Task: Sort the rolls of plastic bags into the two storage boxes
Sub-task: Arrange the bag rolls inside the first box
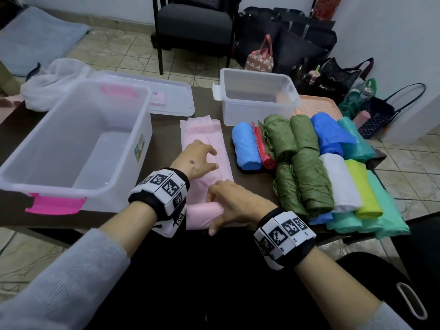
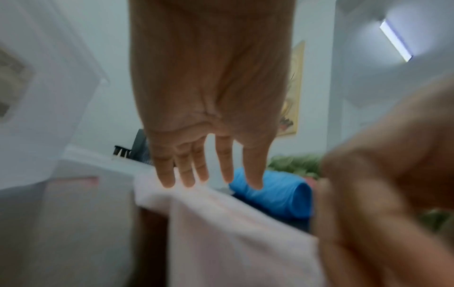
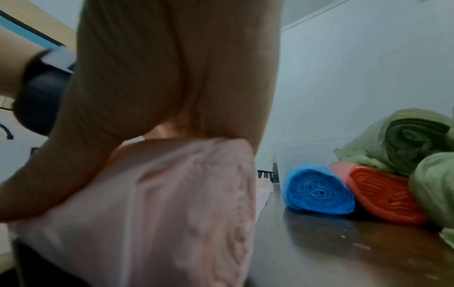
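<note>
A pink plastic bag strip (image 1: 202,134) lies flat on the dark table, its near end wound into a roll (image 1: 202,214). My right hand (image 1: 228,201) grips that rolled end (image 3: 172,203), fingers curled over it. My left hand (image 1: 197,160) hovers with spread, straight fingers (image 2: 203,169) just over the flat pink strip (image 2: 221,223). A large clear box with pink latches (image 1: 21,167) stands at the left. A smaller clear box (image 1: 238,115) stands at the back. Neither holds any roll. Rolls in blue (image 1: 246,148), red (image 1: 262,148), green (image 1: 307,177), white and teal lie at the right.
The large box's clear lid (image 1: 176,98) lies behind it, beside a crumpled white bag (image 1: 54,77). A peach tray (image 1: 319,103) sits behind the rolls. A dark chair (image 1: 192,22) and several bags (image 1: 309,51) stand on the tiled floor beyond the table.
</note>
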